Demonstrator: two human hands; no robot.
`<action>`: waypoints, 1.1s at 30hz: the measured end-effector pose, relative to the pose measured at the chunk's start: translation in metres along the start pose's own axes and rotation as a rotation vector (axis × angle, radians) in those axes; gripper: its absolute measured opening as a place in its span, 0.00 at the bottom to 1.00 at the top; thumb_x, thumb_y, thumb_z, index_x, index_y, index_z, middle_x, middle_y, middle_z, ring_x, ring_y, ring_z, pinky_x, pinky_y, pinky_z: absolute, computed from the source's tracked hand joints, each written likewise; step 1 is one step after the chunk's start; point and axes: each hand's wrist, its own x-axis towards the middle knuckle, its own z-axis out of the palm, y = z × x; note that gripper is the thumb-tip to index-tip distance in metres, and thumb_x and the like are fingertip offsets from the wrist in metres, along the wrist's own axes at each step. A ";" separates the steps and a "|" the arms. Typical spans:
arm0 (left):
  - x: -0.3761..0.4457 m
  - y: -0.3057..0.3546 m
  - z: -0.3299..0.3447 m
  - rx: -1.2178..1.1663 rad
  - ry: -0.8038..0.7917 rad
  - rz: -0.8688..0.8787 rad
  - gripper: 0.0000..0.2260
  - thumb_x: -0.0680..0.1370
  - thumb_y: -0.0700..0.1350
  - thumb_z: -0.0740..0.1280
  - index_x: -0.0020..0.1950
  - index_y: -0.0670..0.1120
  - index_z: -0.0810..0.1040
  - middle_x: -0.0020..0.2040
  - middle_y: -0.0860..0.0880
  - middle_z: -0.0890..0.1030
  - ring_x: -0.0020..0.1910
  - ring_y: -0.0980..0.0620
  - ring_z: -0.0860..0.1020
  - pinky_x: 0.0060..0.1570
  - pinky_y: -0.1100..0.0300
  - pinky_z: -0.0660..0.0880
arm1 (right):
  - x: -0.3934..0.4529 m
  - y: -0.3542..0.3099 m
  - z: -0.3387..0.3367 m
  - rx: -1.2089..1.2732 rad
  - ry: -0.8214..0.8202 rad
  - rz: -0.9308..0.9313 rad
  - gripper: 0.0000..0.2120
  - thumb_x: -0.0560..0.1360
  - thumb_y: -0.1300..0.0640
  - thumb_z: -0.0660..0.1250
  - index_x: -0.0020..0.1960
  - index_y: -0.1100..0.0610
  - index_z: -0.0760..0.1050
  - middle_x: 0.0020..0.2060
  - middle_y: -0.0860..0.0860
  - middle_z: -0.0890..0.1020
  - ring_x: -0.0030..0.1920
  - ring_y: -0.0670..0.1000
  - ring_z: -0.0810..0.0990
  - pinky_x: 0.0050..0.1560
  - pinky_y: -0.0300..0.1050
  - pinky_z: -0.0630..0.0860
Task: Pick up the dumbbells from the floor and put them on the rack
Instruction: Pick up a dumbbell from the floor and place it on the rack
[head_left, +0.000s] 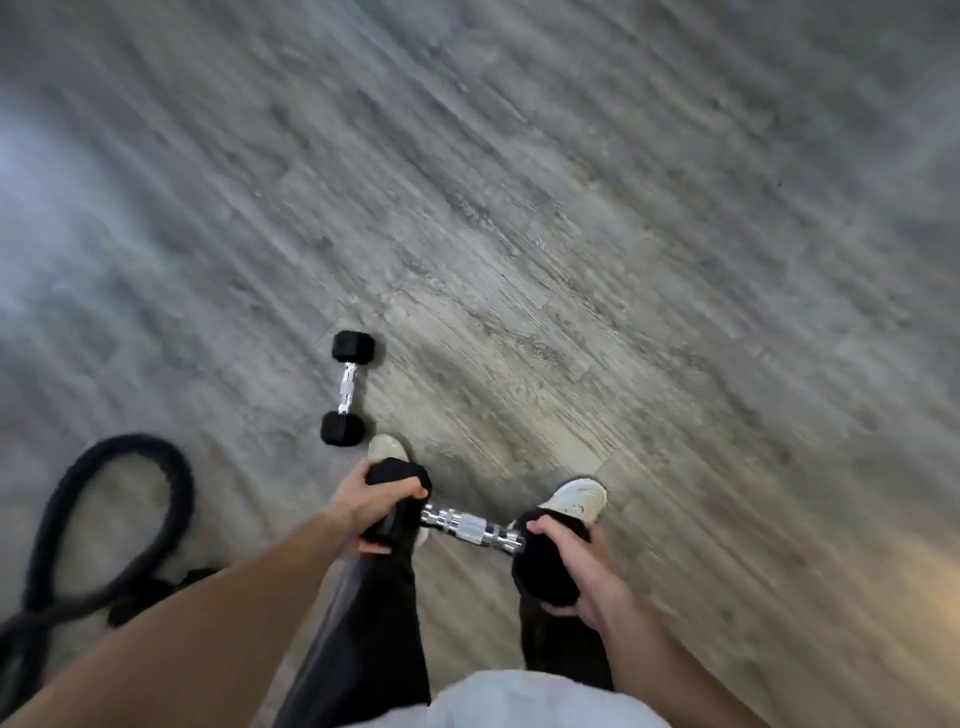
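I hold a black hex dumbbell with a chrome handle level above my feet. My left hand grips its left head and my right hand grips its right head. A second, smaller black dumbbell lies on the grey wood floor just ahead of my left shoe, apart from both hands. No rack is in view.
A thick black battle rope loops on the floor at the lower left. My two pale shoes stand on the grey plank floor, which stretches ahead and to the right. The picture is blurred by motion.
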 end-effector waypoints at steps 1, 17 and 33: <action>-0.029 -0.009 -0.008 -0.055 0.009 0.004 0.26 0.58 0.50 0.80 0.53 0.55 0.77 0.51 0.46 0.84 0.48 0.43 0.85 0.39 0.40 0.83 | -0.028 0.000 -0.005 -0.055 -0.004 -0.016 0.27 0.62 0.49 0.81 0.57 0.46 0.73 0.52 0.56 0.83 0.48 0.59 0.84 0.41 0.55 0.82; -0.197 -0.317 -0.110 -1.076 0.045 -0.054 0.08 0.68 0.36 0.75 0.35 0.43 0.77 0.36 0.42 0.72 0.30 0.47 0.71 0.33 0.55 0.71 | -0.171 0.116 0.111 -0.945 -0.100 -0.405 0.39 0.44 0.47 0.81 0.53 0.60 0.82 0.44 0.59 0.87 0.41 0.57 0.87 0.30 0.42 0.79; -0.255 -0.668 -0.247 -1.721 0.389 -0.258 0.20 0.62 0.43 0.79 0.51 0.49 0.78 0.46 0.40 0.83 0.43 0.40 0.83 0.45 0.36 0.80 | -0.302 0.437 0.374 -1.717 -0.359 -0.413 0.31 0.55 0.47 0.80 0.55 0.56 0.79 0.46 0.62 0.84 0.38 0.60 0.84 0.39 0.60 0.82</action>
